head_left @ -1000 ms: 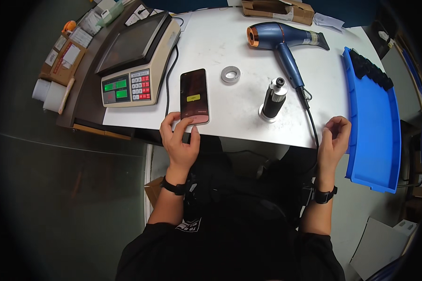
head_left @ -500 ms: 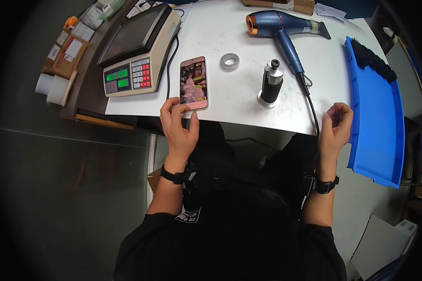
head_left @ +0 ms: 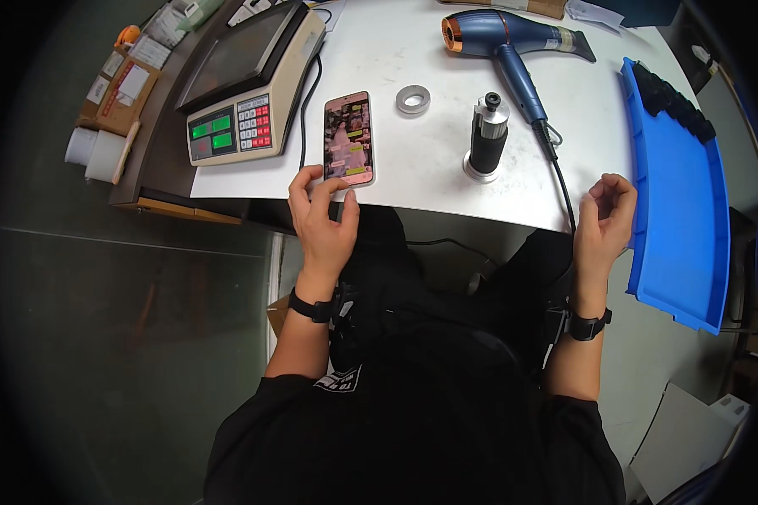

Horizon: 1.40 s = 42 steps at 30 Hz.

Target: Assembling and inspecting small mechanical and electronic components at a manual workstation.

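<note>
A smartphone (head_left: 349, 139) with a lit screen lies face up on the white table (head_left: 429, 160). My left hand (head_left: 322, 225) is at its lower edge, fingers bent and spread apart, with the fingertips by the phone's near corner; nothing is in its grasp. Over the table's front right edge, beside the blue tray (head_left: 680, 227), rests my right hand (head_left: 605, 225). Its fingers are loosely curled in and I see nothing in them. Between the hands stands an upright black-and-silver cylindrical tool (head_left: 488, 143), touched by neither. A roll of clear tape (head_left: 413, 100) lies behind the phone.
A digital scale (head_left: 248, 93) with green displays stands at the left. A blue hair dryer (head_left: 501, 42) lies at the back right, its cord (head_left: 562, 185) running down past the front edge near my right hand. Black pieces (head_left: 669, 101) sit in the tray's far end.
The view has shifted slightly, so the table and its things appear a little higher. Both hands keep nearly the same pose and place.
</note>
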Each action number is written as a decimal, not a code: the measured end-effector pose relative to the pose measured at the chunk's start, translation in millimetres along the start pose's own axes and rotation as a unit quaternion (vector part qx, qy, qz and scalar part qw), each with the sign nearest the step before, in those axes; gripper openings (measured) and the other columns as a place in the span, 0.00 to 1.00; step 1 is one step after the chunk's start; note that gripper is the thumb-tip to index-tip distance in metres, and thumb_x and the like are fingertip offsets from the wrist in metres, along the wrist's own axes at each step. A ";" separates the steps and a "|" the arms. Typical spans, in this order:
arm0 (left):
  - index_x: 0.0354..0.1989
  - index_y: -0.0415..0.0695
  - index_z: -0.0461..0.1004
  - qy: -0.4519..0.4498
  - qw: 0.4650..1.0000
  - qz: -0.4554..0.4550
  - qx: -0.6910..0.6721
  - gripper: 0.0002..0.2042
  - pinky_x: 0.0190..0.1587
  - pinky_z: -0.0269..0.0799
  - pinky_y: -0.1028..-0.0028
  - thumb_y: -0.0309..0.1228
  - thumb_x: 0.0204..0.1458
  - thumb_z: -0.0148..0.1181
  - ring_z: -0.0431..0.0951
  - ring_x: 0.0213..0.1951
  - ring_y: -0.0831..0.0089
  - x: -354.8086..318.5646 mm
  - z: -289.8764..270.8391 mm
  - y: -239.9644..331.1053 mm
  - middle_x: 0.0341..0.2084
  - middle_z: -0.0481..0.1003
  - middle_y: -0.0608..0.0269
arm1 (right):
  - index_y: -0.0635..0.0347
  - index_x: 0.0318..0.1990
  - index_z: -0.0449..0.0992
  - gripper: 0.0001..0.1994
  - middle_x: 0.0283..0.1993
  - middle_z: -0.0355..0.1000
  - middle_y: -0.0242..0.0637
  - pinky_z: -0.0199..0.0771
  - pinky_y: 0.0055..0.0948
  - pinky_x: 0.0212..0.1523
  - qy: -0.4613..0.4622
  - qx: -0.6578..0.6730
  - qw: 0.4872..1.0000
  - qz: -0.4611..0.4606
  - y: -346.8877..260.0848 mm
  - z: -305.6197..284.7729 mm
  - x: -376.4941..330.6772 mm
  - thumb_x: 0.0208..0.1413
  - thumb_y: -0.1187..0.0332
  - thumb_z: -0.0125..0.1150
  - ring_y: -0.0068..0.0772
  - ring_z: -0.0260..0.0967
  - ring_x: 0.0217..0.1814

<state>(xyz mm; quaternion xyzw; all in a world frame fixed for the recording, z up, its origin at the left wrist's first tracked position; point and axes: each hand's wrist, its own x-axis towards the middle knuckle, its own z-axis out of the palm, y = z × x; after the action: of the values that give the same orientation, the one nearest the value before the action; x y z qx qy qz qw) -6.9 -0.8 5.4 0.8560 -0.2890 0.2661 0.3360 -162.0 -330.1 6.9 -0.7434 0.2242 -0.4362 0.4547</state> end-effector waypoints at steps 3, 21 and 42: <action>0.46 0.42 0.76 -0.009 0.999 0.009 0.033 0.16 0.54 0.65 0.62 0.30 0.49 0.67 0.69 0.50 0.54 3.5 -0.1 0.8 0.51 0.66 0.49 | 0.64 0.49 0.69 0.14 0.39 0.68 0.32 0.67 0.18 0.44 0.000 -0.001 1.000 0.000 -0.4 0.4 0.2 0.55 0.81 0.54 0.19 0.66 0.39; 0.69 0.41 0.59 -0.157 0.947 -0.105 0.261 0.42 0.51 0.69 0.55 0.45 0.43 0.64 0.75 0.44 0.46 89.7 11.9 15.3 0.41 0.75 0.41 | 0.65 0.50 0.69 0.15 0.38 0.68 0.32 0.67 0.18 0.42 0.001 -0.036 0.999 0.009 -6.3 1.4 0.6 0.54 0.81 0.55 0.19 0.66 0.38; 0.67 0.39 0.61 -0.181 0.957 -0.091 0.207 0.43 0.49 0.70 0.52 0.42 0.39 0.68 0.77 0.42 0.46 83.5 -4.6 8.9 0.36 0.76 0.43 | 0.65 0.50 0.69 0.15 0.36 0.68 0.31 0.67 0.18 0.39 -0.003 -0.067 0.998 0.003 -5.7 1.1 0.6 0.54 0.80 0.56 0.19 0.65 0.35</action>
<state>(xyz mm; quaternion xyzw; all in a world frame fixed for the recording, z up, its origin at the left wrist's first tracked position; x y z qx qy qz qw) 43.6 -29.2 66.3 0.9635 -0.2043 0.1288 0.1159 -161.1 -327.2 11.9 -0.7728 0.2542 -0.4163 0.4060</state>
